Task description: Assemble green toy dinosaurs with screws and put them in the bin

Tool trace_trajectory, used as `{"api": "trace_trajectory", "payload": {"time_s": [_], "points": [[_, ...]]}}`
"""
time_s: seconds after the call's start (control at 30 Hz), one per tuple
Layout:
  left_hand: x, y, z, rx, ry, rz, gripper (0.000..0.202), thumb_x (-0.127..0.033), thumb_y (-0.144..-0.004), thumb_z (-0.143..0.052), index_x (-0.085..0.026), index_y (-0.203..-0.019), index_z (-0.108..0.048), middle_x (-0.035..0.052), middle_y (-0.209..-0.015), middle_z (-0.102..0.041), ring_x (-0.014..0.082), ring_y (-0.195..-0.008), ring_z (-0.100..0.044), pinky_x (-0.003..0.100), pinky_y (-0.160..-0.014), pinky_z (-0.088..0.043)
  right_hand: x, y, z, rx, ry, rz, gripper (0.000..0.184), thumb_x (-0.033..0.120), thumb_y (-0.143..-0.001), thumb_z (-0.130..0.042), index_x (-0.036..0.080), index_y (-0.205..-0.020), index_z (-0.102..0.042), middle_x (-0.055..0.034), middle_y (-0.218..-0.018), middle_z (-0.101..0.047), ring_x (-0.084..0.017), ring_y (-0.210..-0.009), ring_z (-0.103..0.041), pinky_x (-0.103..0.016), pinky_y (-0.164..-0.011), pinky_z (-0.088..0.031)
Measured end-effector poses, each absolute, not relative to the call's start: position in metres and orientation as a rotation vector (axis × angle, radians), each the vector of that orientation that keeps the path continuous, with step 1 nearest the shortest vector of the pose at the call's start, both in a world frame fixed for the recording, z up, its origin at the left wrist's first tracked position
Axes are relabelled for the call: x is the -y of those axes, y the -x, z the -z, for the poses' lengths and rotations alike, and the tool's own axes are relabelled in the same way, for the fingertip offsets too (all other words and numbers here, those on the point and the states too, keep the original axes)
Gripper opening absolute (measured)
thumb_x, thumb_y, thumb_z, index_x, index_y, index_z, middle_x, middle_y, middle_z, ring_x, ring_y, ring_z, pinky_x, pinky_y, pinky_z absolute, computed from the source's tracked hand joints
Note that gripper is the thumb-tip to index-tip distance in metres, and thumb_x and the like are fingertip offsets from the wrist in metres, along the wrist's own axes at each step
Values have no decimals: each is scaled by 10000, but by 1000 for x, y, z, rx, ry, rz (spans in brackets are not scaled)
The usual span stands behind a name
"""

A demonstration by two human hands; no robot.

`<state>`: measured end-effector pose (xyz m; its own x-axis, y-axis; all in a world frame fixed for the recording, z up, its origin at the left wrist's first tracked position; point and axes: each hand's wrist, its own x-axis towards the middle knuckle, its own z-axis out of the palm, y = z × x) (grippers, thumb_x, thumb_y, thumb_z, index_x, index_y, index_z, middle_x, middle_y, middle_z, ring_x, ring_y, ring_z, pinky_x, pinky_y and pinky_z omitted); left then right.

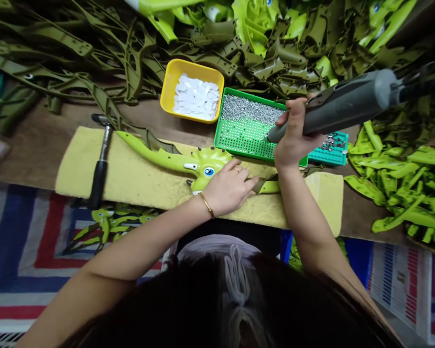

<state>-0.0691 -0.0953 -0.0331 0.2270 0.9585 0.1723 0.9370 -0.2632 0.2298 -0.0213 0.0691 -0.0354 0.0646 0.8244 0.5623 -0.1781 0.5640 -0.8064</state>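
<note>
My left hand (229, 187) lies over a lime-green toy bow with a dinosaur head (206, 166), its fingers curled down on the head and holding it against the yellow cloth (148, 188). A blue eye and a white horn show on the head; the part under my palm is hidden. My right hand (293, 130) is wrapped round a grey electric screwdriver (344, 106). The tool's tip points down into a green perforated tray (239, 137), whose far side holds many small silver screws (252, 108). Whether a screw sits on the tip is too small to tell.
A yellow box (166, 94) of white pieces stands beside the tray. A hammer (100, 169) lies at the cloth's left. A teal tray (333, 157) holds small metal parts. Olive parts (130, 63) heap up behind; lime-green parts (413, 179) pile at the right.
</note>
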Motion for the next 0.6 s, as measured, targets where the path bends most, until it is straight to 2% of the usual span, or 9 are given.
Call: {"api": "trace_trajectory", "payload": {"time_s": [0.1, 0.23, 0.4, 0.53, 0.6], "points": [[94, 71, 31, -1828, -2375, -424, 348, -334, -925, -550, -146, -1197, -661, 90, -870, -679, 219, -849, -623, 414, -988, -399, -69, 17, 39, 1296, 633, -867, 323, 542, -796, -633, 286, -972, -546, 50, -761, -537, -74, -485, -521, -275, -503, -485], [93, 72, 31, -1806, -2363, -418, 338, -335, -930, -546, -153, -1191, -660, 85, -881, -680, 211, -861, -619, 422, -1006, -388, -68, 16, 39, 1312, 585, -891, 274, 484, -785, -662, 280, -936, -559, 50, -720, -552, -91, -469, -525, -279, -470, -472], [93, 72, 30, -1833, -2377, -409, 335, -347, -927, -554, -161, -1185, -663, 70, -874, -672, 205, -867, -620, 407, -994, -408, -68, 19, 38, 1375, 608, -839, 265, 517, -806, -620, 299, -950, -574, 41, -756, -588, -99, -478, -530, -321, -497, -527], [93, 72, 31, -1848, -2394, -386, 341, -373, -931, -548, -172, -1179, -668, 54, -852, -669, 197, -851, -620, 398, -991, -419, -62, 8, 10, 1294, 533, -920, 282, 496, -761, -688, 266, -887, -583, 59, -732, -627, -77, -443, -526, -265, -431, -475], [92, 72, 32, -1847, -2399, -385, 346, -381, -936, -538, -172, -1177, -671, 54, -842, -668, 197, -842, -619, 403, -999, -413, -53, -7, -8, 1256, 457, -968, 253, 465, -780, -686, 266, -915, -607, 63, -752, -652, -59, -433, -520, -230, -405, -434]]}}
